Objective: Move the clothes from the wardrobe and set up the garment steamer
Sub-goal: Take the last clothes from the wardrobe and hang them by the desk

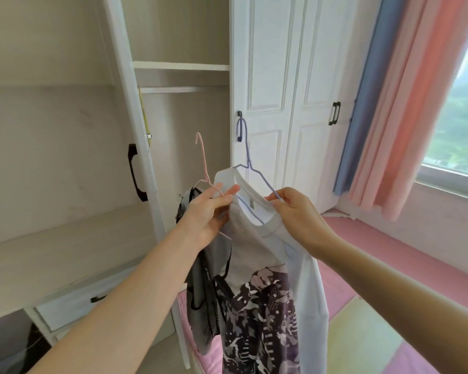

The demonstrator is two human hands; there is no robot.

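A white top with a purple patterned print [265,265] hangs on a lilac wire hanger [247,157] in front of me. Its hook sits over the black handle [239,114] of the shut wardrobe door. My right hand [295,211] pinches that hanger's shoulder and the white collar. My left hand [211,211] grips a pink wire hanger [203,163] carrying a grey garment with black trim [203,292], held in the air beside the white top. No steamer is in view.
The open wardrobe bay [184,125] shows a bare rail and shelf. An open white door with a black handle [135,172] stands at left, drawers [73,303] below. Blue and pink curtains [395,103] and a window are at right. Pink mats [376,255] cover the floor.
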